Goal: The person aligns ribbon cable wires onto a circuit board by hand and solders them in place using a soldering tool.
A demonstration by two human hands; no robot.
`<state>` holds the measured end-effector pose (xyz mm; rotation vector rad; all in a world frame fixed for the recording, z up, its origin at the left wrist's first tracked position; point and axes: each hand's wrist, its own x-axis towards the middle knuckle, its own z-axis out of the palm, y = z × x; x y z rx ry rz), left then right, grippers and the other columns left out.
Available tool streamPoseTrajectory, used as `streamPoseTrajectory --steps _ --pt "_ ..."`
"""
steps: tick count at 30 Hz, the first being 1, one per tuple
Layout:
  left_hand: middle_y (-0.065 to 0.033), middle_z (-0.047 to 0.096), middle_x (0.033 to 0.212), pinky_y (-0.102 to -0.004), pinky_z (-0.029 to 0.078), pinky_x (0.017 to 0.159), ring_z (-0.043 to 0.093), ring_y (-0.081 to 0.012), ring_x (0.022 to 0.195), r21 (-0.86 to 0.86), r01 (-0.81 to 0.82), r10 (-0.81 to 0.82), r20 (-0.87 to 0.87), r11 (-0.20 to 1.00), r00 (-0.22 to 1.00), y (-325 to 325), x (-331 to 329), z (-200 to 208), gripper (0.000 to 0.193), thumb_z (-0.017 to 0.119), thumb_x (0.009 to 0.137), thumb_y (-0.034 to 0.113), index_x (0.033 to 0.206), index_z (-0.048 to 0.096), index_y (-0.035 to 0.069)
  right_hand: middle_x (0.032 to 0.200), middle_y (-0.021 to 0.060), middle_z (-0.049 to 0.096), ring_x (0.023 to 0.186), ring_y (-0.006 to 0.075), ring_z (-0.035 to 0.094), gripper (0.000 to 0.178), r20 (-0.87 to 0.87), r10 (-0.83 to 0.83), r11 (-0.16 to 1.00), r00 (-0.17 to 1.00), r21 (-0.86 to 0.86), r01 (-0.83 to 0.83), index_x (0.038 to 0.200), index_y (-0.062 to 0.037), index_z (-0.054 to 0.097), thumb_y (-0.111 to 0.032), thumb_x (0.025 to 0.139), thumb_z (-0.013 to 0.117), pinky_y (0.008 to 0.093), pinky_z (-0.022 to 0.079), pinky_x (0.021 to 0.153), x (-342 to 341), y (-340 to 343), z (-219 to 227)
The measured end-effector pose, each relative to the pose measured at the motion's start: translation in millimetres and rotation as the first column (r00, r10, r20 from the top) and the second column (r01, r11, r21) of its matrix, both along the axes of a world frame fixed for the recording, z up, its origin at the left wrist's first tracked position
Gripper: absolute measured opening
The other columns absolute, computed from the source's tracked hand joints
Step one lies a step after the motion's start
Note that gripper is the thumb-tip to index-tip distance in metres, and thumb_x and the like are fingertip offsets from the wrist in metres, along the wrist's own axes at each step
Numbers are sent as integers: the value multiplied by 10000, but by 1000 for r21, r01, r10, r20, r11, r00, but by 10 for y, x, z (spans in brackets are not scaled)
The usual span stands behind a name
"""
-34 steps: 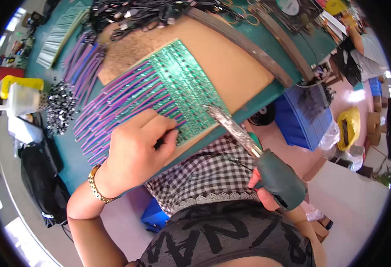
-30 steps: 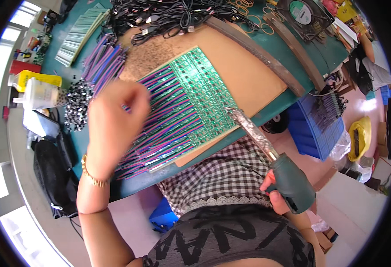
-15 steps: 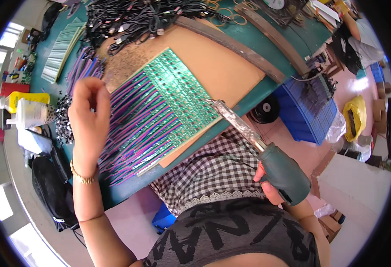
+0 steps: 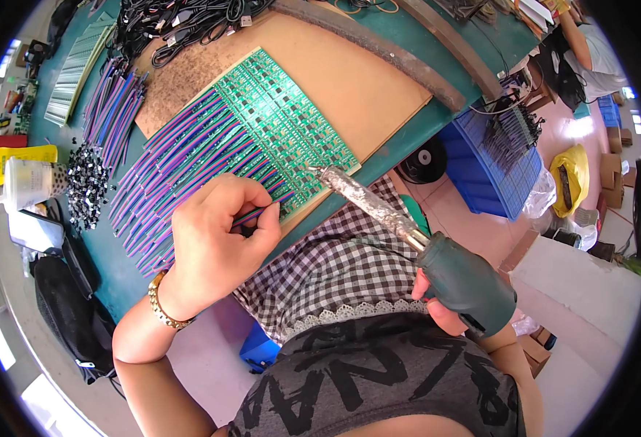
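A soldering iron [image 4: 378, 211] with a dark green pistol-shaped body is gripped in my right hand [image 4: 440, 309]. Its tip touches or hovers just above the green circuit board panel [image 4: 291, 116]; I cannot tell which. Rows of small black parts cover the panel. My left hand [image 4: 222, 226] is closed in a pinch at the panel's near edge, on a purple, blue and black ribbon wire [image 4: 249, 216]. Beneath and beside it, several similar ribbon wires [image 4: 167, 175] lie in a row across the panel's left part. My fingers partly hide the held wire.
Loose ribbon wires [image 4: 112, 109] and a pile of small black parts [image 4: 87, 186] lie on the left. Black cables [image 4: 182, 25] heap at the back, near a metal bar [image 4: 378, 51]. A blue crate [image 4: 495, 160] stands right of the table. Another person [image 4: 593, 54] sits at far right.
My left hand has moved right and down from the wires' far left to the panel's near edge, and now pinches a ribbon wire. The soldering iron has shifted slightly left.
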<state>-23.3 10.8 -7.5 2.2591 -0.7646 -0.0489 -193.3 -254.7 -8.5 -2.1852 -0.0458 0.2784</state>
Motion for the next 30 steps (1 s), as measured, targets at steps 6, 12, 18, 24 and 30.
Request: streamPoseTrajectory --steps 6,12,18,24,30 --pt "-65 603 700 -278 493 500 606 -168 553 -42 -19 21 61 999 998 -8 -12 -37 162 741 723 -21 778 603 43 787 97 591 660 244 572 234 49 68 995 996 68 -71 935 -17 605 -240 869 573 336 456 619 -29 15 -137" --pt "-66 597 695 -279 483 487 598 -168 539 -32 -17 19 63 999 998 -18 -10 -23 167 743 722 -24 775 599 42 835 18 722 720 139 668 227 -685 -165 915 709 162 370 1031 -109 723 -271 927 601 278 522 632 -52 129 -250" --pt "-58 587 685 -272 478 480 592 -150 533 -12 -17 18 44 1000 999 -15 -14 -11 167 745 720 -26 774 601 39 802 68 638 674 125 579 402 -116 -220 815 969 524 248 1103 25 608 -214 804 734 251 464 587 -249 210 -374" --pt "-53 586 683 -264 477 473 585 -145 525 -35 -30 32 43 999 999 -21 -13 -20 167 748 715 -24 768 602 39 805 58 639 664 128 585 313 -215 -394 658 894 613 438 1057 15 620 -174 824 708 255 481 598 -140 238 -264" --pt "-30 591 719 -207 454 507 572 -75 581 5 5 -5 50 1000 999 5 3 -7 155 742 742 -35 794 609 24 841 11 723 715 197 673 406 -196 151 983 969 -77 -169 1145 -162 695 -341 781 717 313 517 631 20 -12 -143"
